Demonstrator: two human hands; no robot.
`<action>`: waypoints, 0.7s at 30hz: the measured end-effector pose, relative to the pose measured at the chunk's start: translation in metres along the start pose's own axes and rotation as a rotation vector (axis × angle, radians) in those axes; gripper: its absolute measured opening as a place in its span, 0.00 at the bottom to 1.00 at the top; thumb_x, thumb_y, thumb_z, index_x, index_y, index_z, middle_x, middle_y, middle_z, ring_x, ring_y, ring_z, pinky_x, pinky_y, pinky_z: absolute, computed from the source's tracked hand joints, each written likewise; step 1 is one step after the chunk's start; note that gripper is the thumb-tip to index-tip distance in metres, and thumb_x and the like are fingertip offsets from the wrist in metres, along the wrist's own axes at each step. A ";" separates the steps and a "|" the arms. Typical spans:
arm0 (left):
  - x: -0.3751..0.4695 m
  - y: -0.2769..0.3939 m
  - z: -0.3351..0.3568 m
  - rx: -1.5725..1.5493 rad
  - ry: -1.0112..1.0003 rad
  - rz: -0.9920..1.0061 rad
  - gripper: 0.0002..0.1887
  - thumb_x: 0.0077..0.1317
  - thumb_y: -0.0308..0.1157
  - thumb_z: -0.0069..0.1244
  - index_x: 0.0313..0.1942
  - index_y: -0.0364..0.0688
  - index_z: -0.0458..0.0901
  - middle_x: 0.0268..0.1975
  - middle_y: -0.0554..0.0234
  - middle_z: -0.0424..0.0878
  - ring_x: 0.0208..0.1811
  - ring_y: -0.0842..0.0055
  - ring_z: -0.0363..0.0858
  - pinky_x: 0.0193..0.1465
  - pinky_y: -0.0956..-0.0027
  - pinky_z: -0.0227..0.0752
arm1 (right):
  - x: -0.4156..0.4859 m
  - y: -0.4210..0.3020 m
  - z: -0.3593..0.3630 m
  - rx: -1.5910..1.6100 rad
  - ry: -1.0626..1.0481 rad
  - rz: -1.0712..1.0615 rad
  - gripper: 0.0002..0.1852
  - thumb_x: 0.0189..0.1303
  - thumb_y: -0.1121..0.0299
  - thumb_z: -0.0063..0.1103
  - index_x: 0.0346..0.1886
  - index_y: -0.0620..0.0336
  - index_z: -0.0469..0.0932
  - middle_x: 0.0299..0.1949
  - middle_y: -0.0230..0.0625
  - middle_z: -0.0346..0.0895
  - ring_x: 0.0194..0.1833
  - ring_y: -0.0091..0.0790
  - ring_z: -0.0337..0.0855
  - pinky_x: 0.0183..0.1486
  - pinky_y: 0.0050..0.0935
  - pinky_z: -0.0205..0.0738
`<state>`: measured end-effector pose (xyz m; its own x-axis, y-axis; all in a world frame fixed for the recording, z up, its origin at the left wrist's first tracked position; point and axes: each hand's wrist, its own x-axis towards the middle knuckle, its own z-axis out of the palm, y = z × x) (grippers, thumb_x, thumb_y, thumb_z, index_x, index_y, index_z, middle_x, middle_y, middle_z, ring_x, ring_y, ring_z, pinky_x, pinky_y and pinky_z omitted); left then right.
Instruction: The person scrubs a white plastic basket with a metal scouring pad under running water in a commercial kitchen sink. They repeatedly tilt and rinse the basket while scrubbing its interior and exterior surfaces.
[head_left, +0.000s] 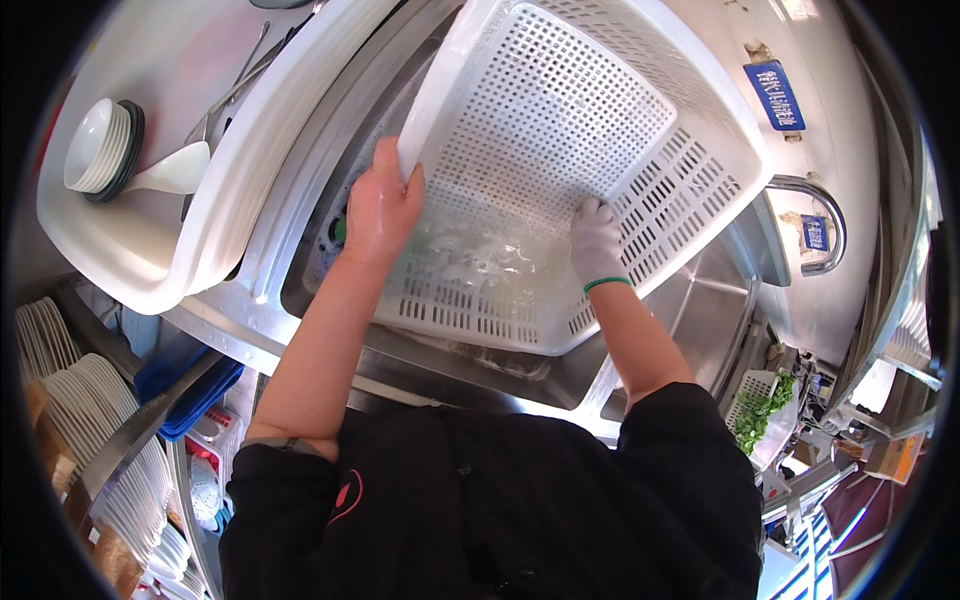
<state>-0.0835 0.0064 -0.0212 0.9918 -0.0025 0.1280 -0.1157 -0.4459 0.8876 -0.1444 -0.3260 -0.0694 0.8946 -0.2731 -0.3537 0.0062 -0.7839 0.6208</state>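
Note:
A large white perforated plastic basket is tilted in a stainless steel sink basin. Its lower part holds cloudy, splashing water. My bare left hand grips the basket's left rim, with the thumb on the inner side. Inside the basket, my right hand wears a pale glove with a green cuff. Its curled fingertips are at the perforated wall, near a corner; whether anything is under them is hidden. Something green shows beside my left wrist in the sink.
Left of the sink stand nested white tubs, the top one holding stacked bowls and a white ladle or spoon. Stacked plates fill a rack at lower left. A curved metal faucet rises at right. Leafy greens lie beyond the second basin.

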 end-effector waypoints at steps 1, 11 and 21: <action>0.001 0.001 0.002 0.007 0.011 0.021 0.15 0.66 0.30 0.52 0.51 0.39 0.69 0.29 0.36 0.82 0.34 0.41 0.82 0.37 0.44 0.74 | -0.005 -0.009 0.013 0.101 -0.060 0.022 0.25 0.67 0.63 0.55 0.66 0.58 0.66 0.56 0.39 0.68 0.56 0.45 0.75 0.50 0.40 0.83; 0.006 -0.013 0.010 0.031 -0.005 -0.056 0.16 0.66 0.31 0.53 0.50 0.38 0.68 0.30 0.35 0.82 0.34 0.39 0.81 0.38 0.44 0.75 | -0.035 -0.041 0.054 0.409 -0.365 -0.355 0.14 0.64 0.68 0.53 0.53 0.50 0.80 0.47 0.46 0.82 0.48 0.52 0.85 0.51 0.46 0.79; 0.017 -0.015 0.013 0.026 -0.050 -0.147 0.17 0.67 0.31 0.52 0.52 0.38 0.67 0.34 0.34 0.84 0.37 0.40 0.82 0.42 0.43 0.75 | 0.015 0.047 -0.076 -0.100 0.061 -0.006 0.30 0.62 0.68 0.63 0.67 0.62 0.67 0.64 0.40 0.63 0.60 0.42 0.70 0.57 0.34 0.77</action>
<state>-0.0639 0.0017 -0.0378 0.9995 0.0198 -0.0250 0.0314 -0.4678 0.8833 -0.0966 -0.3245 0.0075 0.9200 -0.2320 -0.3159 0.0530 -0.7250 0.6867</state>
